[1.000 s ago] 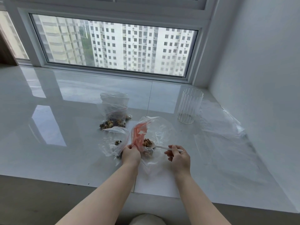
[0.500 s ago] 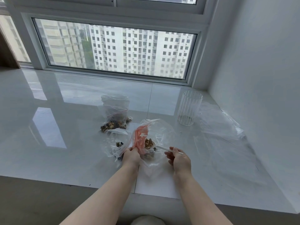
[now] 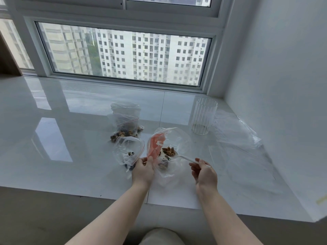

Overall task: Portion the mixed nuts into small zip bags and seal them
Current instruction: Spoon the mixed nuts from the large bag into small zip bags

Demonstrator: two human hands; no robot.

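Glossy white worktop under window. Far-left of grp: filled zip bag w/ nuts, standing, apart from hands. Nearer: small zip bag, mouth open, few nuts inside, edge pinched by left hand, which also grips orange-printed rim of big nut bag. White plastic spoon tip in that bag, handle pinched by right hand. Ribbed clear glass upright, far right; loose clear plastic sheet beside it.
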